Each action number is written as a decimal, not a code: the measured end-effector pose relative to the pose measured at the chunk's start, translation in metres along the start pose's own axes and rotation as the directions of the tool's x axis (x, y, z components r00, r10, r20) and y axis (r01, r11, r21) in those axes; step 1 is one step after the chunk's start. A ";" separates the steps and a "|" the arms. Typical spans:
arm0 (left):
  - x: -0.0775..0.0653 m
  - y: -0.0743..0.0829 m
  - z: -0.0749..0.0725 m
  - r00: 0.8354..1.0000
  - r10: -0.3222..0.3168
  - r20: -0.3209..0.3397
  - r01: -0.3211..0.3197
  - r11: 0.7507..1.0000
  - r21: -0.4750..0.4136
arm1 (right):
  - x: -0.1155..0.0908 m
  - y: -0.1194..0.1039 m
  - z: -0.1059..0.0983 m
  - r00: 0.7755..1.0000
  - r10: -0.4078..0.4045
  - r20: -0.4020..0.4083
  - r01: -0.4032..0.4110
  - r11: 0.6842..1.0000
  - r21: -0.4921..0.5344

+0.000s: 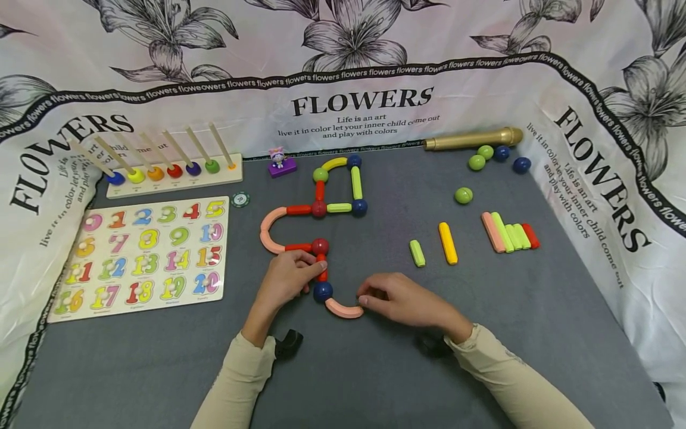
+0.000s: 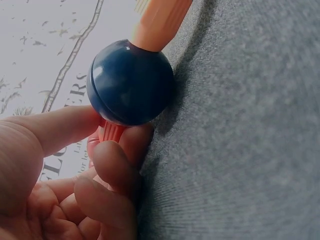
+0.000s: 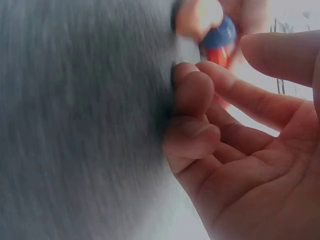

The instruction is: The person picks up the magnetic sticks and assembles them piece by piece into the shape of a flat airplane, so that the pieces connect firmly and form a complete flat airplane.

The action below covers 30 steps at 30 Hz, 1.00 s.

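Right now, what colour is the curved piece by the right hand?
Salmon pink; the curved piece shows best in the head view.

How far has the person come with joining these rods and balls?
Done: the upper loop looks closed, and a pink curve leads from it toward the lower red ball.
In hand: the left hand pinches the red rod above the lowest blue ball; the right hand is beside the pink arc's free end.
Remaining, perhaps: that end shows no ball, and a yellow rod lies loose.
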State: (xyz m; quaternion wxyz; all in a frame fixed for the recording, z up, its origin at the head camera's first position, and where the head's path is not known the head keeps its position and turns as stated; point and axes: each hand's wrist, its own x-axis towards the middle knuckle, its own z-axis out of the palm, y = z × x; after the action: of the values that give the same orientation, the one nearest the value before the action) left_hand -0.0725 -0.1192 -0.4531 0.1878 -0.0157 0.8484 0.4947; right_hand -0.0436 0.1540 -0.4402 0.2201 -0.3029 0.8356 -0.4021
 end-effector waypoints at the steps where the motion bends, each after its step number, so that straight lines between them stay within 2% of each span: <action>1: 0.000 0.000 0.000 1.000 -0.001 0.000 0.001 1.000 0.000 | -0.001 0.002 -0.005 1.000 -0.002 -0.019 0.001 1.000 -0.024; 5: 0.001 0.000 -0.001 1.000 -0.008 -0.004 0.008 1.000 -0.003 | -0.004 0.013 -0.036 0.991 0.012 -0.135 -0.027 0.994 -0.110; 9: 0.000 0.000 -0.001 1.000 -0.015 -0.007 0.015 1.000 -0.005 | -0.007 0.030 -0.080 0.958 0.036 -0.284 -0.090 0.980 -0.178; 13: 0.000 -0.001 0.000 1.000 -0.009 -0.008 0.009 1.000 -0.015 | -0.014 0.049 -0.126 0.911 0.106 -0.399 -0.206 0.954 -0.218; 18: -0.001 -0.002 0.001 1.000 0.014 -0.011 -0.014 1.000 -0.018 | -0.021 0.077 -0.172 0.827 0.209 -0.523 -0.352 0.917 -0.190; 20: -0.001 -0.003 0.001 1.000 0.020 -0.008 -0.020 1.000 -0.022 | -0.024 0.089 -0.187 0.801 0.218 -0.558 -0.377 0.907 -0.188; 24: -0.001 -0.003 0.002 1.000 0.030 -0.002 -0.030 0.999 -0.026 | -0.028 0.109 -0.210 0.764 0.225 -0.605 -0.418 0.886 -0.199; 30: -0.003 -0.004 0.002 0.999 0.037 -0.005 -0.037 0.999 -0.031 | -0.031 0.137 -0.234 0.722 0.267 -0.639 -0.501 0.838 -0.216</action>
State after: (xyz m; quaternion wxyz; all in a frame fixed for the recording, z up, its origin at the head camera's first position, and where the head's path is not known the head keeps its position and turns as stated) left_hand -0.0688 -0.1205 -0.4565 0.1763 -0.0039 0.8412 0.5111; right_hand -0.2089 0.3688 -0.4113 -0.0298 -0.0167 0.9671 -0.2523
